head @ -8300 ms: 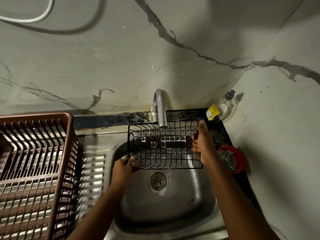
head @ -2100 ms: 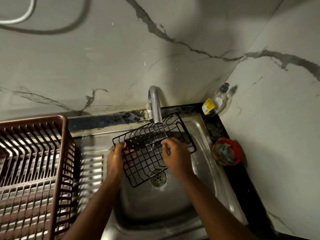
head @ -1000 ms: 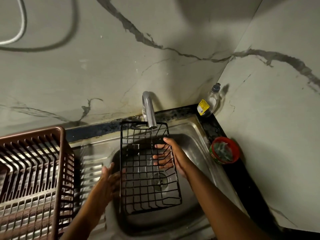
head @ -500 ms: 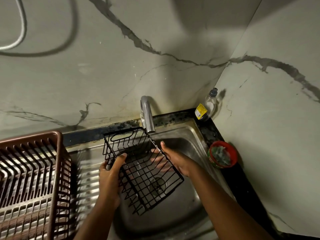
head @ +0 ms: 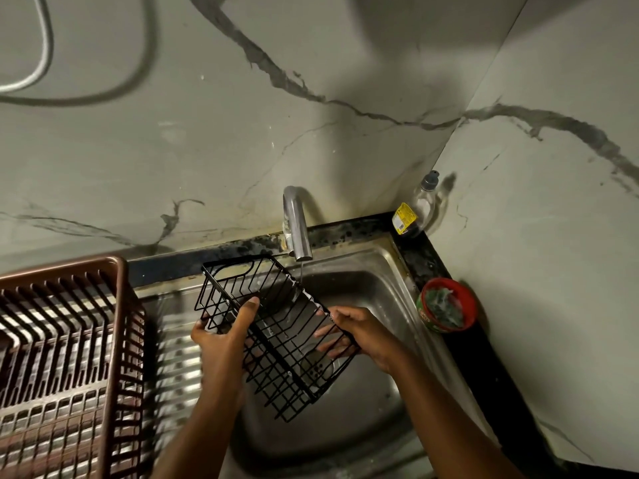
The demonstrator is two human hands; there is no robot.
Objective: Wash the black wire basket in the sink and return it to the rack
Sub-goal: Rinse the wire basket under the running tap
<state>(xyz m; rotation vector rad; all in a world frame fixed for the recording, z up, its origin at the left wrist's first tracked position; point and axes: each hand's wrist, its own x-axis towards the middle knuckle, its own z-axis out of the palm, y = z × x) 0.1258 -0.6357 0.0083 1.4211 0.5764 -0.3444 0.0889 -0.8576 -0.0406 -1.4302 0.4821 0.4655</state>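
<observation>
The left hand [head: 221,335] grips the basket [head: 276,335] on its left long side, thumb hooked over the wires and into the inside, the other fingers hidden behind the mesh. The right hand [head: 359,331] holds the opposite long rim, thumb on top and fingers curled under, seen only through the wires. The basket hangs tilted over the sink [head: 387,271], its far end raised near the tap [head: 297,229], its near end lower above the drain [head: 316,364], which shows only partly through the mesh. A thin stream of water [head: 301,271] falls from the tap onto the basket's far right rim. The brown rack [head: 69,347] stands to the left, cut off by the frame edge. In the far right corner stands a bottle [head: 420,210], its label too small to read. A red tub [head: 446,304] sits on the right ledge; its contents are unclear. A hose [head: 41,63] on the wall is blurred and cut off.
</observation>
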